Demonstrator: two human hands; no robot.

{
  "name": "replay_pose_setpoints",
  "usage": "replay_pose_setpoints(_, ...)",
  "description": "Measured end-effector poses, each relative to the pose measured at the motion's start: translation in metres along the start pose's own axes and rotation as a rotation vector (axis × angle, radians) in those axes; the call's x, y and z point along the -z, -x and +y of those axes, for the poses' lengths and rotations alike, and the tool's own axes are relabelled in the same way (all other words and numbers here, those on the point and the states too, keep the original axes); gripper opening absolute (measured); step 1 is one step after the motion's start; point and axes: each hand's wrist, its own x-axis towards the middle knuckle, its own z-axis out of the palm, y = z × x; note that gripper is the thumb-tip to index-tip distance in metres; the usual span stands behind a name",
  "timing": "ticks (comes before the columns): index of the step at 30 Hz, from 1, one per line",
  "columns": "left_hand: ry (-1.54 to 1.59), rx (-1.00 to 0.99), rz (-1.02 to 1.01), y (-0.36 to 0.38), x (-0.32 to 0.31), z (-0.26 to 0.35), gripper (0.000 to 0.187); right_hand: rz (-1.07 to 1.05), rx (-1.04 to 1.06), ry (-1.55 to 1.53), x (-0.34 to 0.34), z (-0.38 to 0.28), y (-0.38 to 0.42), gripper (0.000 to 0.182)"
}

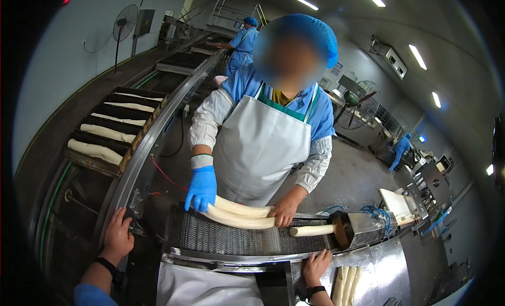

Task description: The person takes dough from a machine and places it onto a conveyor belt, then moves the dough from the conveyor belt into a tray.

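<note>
At the lower left, my left hand (119,233) rests at the metal rail of the long conveyor, its fingers spread beside a small dark box. My right hand (317,267) lies on the near metal edge of the mesh belt (226,241), fingers apart and holding nothing. Just right of it, several pale dough strips (347,285) lie side by side on the steel table. Across the belt a co-worker's blue-gloved hand (201,189) and bare hand (287,207) hold two long dough pieces (239,220). Another dough piece (312,231) sticks out of the machine outlet onto the belt.
A tray (94,165) with several dough strips in dark grooves sits on the conveyor rail (158,114) at left. The co-worker in a white apron (263,143) stands opposite. A metal machine (363,228) stands at the belt's right end. Two other people work farther back.
</note>
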Motion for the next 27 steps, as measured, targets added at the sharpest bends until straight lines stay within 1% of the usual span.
replay_pose_setpoints(1, -0.004, -0.001, -0.001, -0.001, 0.000, -0.003, 0.047, 0.054, 0.076, 0.055, -0.001, -0.006, -0.002, 0.062)
replay_pose_setpoints(2, -0.005, -0.001, -0.003, -0.001, 0.000, -0.004, 0.047, 0.053, 0.075, 0.055, -0.003, -0.010, -0.005, 0.062)
replay_pose_setpoints(4, -0.001, 0.018, -0.017, -0.002, 0.000, -0.007, 0.048, -0.100, 0.129, -0.023, -0.008, -0.023, -0.010, 0.063)
replay_pose_setpoints(8, -0.006, 0.003, -0.019, -0.003, 0.002, -0.019, 0.047, -0.143, 0.142, -0.023, -0.008, -0.049, -0.013, 0.067)
replay_pose_setpoints(12, 0.024, 0.013, -0.022, -0.009, 0.011, -0.024, 0.047, -0.116, 0.146, -0.056, -0.006, -0.065, -0.012, 0.069)
replay_pose_setpoints(14, 0.030, 0.002, -0.017, -0.010, 0.017, -0.032, 0.047, -0.146, 0.285, -0.074, 0.002, -0.082, -0.013, 0.073)
replay_pose_setpoints(15, 0.030, -0.002, -0.022, -0.012, 0.019, -0.036, 0.047, -0.148, 0.280, -0.072, 0.004, -0.093, -0.014, 0.073)
replay_pose_setpoints(17, 0.021, 0.013, -0.021, -0.016, 0.026, -0.042, 0.046, -0.207, 0.443, -0.015, 0.006, -0.117, -0.018, 0.076)
replay_pose_setpoints(19, 0.017, 0.011, -0.020, -0.020, 0.027, -0.050, 0.045, -0.211, 0.462, -0.056, 0.017, -0.153, -0.017, 0.078)
replay_pose_setpoints(21, 0.012, 0.021, -0.034, -0.018, 0.032, -0.056, 0.045, -0.203, 0.537, -0.063, 0.011, -0.178, -0.012, 0.077)
replay_pose_setpoints(22, 0.018, 0.015, -0.038, -0.020, 0.037, -0.057, 0.044, -0.100, 0.578, -0.088, 0.004, -0.193, -0.009, 0.067)
replay_pose_setpoints(23, 0.025, 0.008, -0.040, -0.022, 0.041, -0.059, 0.044, -0.102, 0.582, -0.089, 0.004, -0.206, -0.005, 0.067)
replay_pose_setpoints(25, 0.018, 0.007, -0.044, -0.023, 0.046, -0.065, 0.044, -0.145, 0.627, 0.002, 0.007, -0.230, -0.001, 0.056)
replay_pose_setpoints(26, 0.017, 0.017, -0.043, -0.023, 0.044, -0.066, 0.044, -0.092, 0.644, 0.016, 0.007, -0.237, 0.003, 0.046)
replay_pose_setpoints(27, 0.017, 0.027, -0.043, -0.022, 0.044, -0.068, 0.043, -0.091, 0.645, 0.015, 0.011, -0.246, 0.006, 0.046)
